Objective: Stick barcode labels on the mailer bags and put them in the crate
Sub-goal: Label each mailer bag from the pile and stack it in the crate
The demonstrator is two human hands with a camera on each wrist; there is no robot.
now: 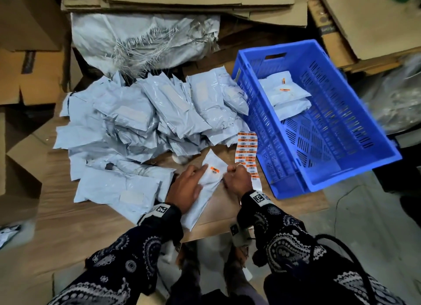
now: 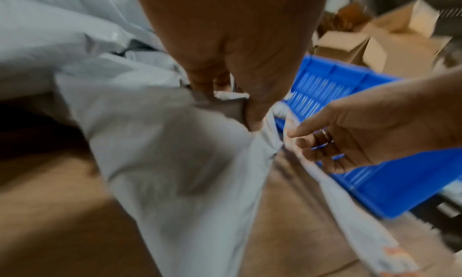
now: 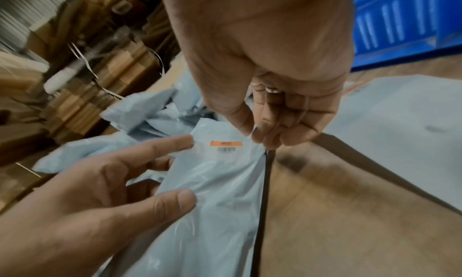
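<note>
Both grips: my left hand [image 1: 185, 186] rests flat on the labelled mailer bag [image 1: 210, 179]; my right hand [image 1: 237, 179] pinches its right edge.

Glossy plastic mailer bag [image 1: 206, 190], slotted plastic crate [image 1: 337, 168]

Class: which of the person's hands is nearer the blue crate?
Right. The right hand sits by the label sheet beside the blue crate; the left hand rests on the mailer bag, farther away.

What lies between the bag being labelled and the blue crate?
In the head view, the label sheet lies on the table between the mailer bag and the crate, beside the right hand.
</note>
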